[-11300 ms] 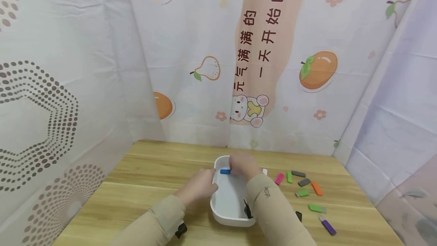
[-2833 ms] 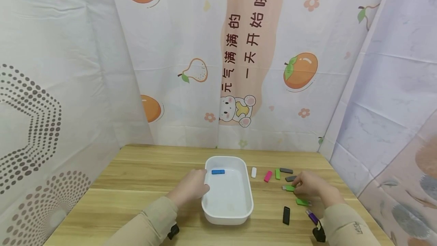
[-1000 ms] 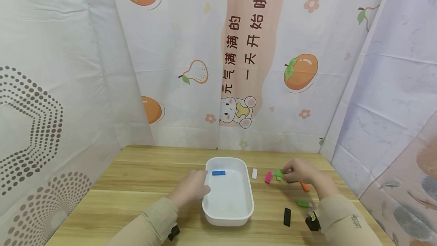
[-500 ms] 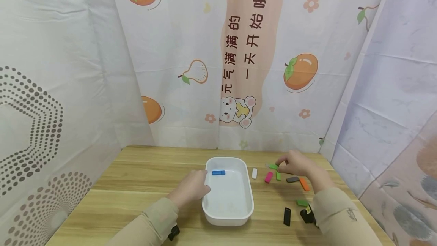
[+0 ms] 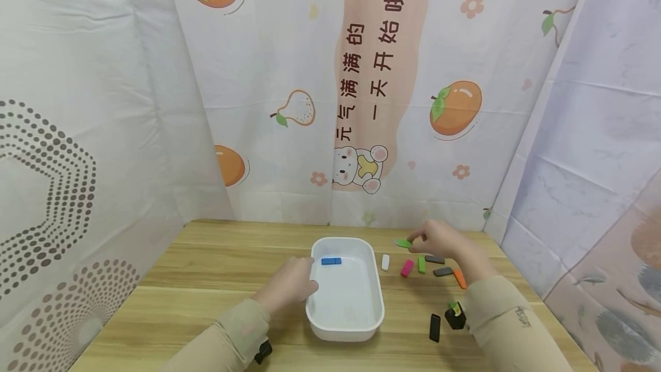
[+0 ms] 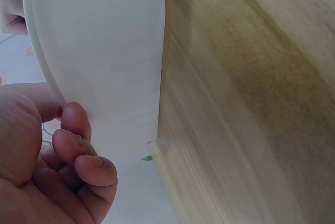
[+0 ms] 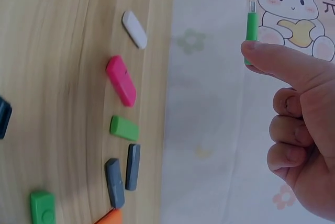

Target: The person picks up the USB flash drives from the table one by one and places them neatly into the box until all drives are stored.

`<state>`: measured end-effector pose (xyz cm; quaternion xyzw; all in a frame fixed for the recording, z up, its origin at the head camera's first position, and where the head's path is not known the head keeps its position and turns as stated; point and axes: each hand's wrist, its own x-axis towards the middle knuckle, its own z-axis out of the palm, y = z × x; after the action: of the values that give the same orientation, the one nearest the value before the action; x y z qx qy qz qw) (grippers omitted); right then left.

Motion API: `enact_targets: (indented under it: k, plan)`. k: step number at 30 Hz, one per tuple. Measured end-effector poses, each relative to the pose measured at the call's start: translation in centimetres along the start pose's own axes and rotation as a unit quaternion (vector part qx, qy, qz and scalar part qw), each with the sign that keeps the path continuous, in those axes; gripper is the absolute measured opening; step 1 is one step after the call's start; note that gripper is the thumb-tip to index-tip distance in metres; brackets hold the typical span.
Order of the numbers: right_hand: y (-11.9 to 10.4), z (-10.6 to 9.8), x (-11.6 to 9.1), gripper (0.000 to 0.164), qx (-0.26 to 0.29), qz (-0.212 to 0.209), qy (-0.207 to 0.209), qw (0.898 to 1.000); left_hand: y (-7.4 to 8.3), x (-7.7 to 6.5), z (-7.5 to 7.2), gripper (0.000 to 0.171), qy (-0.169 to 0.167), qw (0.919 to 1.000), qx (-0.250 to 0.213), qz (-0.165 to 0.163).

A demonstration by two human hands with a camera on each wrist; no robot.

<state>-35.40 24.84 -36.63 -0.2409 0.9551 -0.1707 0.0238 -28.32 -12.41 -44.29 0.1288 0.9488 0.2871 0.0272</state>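
My left hand (image 5: 288, 283) grips the left rim of a white plastic box (image 5: 345, 334). In the left wrist view, its fingers (image 6: 97, 169) curl against the outer wall. A blue USB stick (image 5: 331, 261) lies inside the box near the far end. Right of the box, above the table's far part, my right hand (image 5: 439, 245) pinches a green USB stick (image 7: 252, 28) between thumb and forefinger, its metal plug bare and pointing left. Below that hand lie a white stick (image 5: 385, 262), a pink stick (image 5: 407, 268) and another green stick (image 5: 421, 264).
Two grey sticks (image 5: 442, 271) and an orange one (image 5: 459, 278) lie at the right, partly by my forearm. A black stick (image 5: 435, 328) rests nearer the front. My right wrist camera (image 5: 455, 316) covers part of another green stick (image 7: 43, 207). A printed curtain (image 5: 279, 205) hangs behind the table.
My right hand left the box, took the green USB stick from the table's right side, and has lifted it away and leftward. My left hand keeps its grip on the rim.
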Motion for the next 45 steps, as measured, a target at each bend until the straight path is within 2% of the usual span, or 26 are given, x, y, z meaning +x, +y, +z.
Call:
enact_targets:
  k: [14,38,45]
  plan:
    - [-2.2,0.4,1.5,0.013,-0.011,-0.014,-0.003,1.000,0.0,0.0,0.0,0.055,0.000,1.0000,-0.007,-0.002]
    - [-6.5,1.4,4.3,0.008,0.014,-0.053,-0.017,0.998,0.1,-0.1,0.0,0.056,0.003,1.0000,0.004,-0.003]
    - [-7.5,1.7,5.1,0.011,0.015,-0.052,-0.026,0.998,0.1,0.0,0.0,0.057,0.004,1.0000,0.004,0.001]
